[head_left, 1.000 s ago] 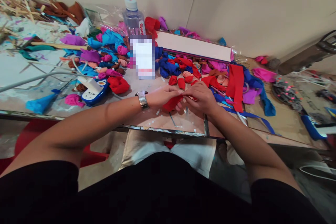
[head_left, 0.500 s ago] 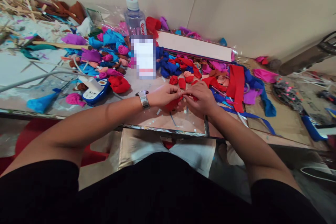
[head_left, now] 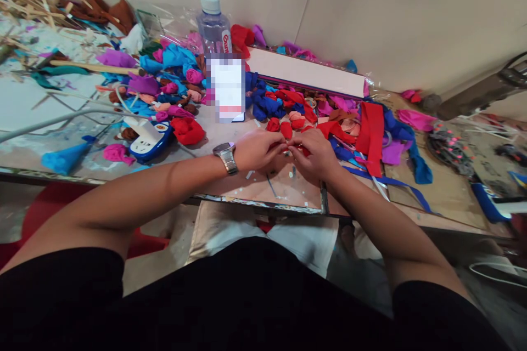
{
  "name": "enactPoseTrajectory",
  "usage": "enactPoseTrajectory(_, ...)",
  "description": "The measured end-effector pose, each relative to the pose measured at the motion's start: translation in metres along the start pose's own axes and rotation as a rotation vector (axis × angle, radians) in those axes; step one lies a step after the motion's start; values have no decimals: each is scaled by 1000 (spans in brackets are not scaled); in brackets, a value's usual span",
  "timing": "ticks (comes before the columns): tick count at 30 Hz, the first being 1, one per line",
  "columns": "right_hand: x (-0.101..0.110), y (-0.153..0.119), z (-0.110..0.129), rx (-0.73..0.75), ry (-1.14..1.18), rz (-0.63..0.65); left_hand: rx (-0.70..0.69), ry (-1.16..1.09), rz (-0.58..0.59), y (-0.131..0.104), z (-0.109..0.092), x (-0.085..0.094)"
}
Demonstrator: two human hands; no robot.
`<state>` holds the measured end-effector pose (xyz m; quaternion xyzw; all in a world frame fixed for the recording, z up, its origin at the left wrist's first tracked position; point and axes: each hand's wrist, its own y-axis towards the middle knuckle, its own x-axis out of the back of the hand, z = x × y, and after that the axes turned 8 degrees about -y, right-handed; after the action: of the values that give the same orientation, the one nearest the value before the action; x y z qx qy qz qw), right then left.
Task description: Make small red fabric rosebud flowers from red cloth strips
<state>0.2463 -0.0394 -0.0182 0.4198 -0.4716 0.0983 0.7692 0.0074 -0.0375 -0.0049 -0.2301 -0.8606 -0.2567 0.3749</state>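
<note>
Over the front part of the table, my left hand (head_left: 258,149), with a metal-band watch (head_left: 226,157) on its wrist, meets my right hand (head_left: 313,152) fingertip to fingertip. Both are closed in a pinch on a piece of red crepe paper (head_left: 304,150), which shows only in small parts between the fingers; the rest is hidden. Just beyond the fingertips lie small red crepe paper rolls (head_left: 286,130). A wide red crepe paper strip (head_left: 370,140) hangs over the pile right of my right hand. Left of my watch sits a red crepe paper bloom (head_left: 188,130).
A phone with a blurred screen (head_left: 228,88) leans before a clear bottle (head_left: 214,30). A blue-and-white power strip (head_left: 150,141) with a cable lies at left. Heaped coloured paper and a long white box (head_left: 307,72) line the wall. Wooden sticks (head_left: 37,3) lie at far left.
My left hand has turned so its back faces up more, with the fingers pinched closer to the right fingertips. The red paper seen below it earlier is now hidden.
</note>
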Motion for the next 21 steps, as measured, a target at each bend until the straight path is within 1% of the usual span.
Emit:
enactPoseTrajectory(5, 3, 1, 5, -40, 14, 25, -43, 29, -49, -1, 5, -8)
enactPoseTrajectory(9, 2, 0, 6, -62, 28, 22, -57, 54, -68, -1, 5, -11)
enactPoseTrajectory(13, -2, -2, 6, -124, 38, 46, -56, 86, -82, -1, 6, -13)
enactPoseTrajectory(17, -3, -2, 8, -134, 47, 62, -64, 126, -96, 0, 5, -13)
enactPoseTrajectory(21, -3, 0, 11, -137, 59, 82, -102, 153, -103, 0, 4, -10)
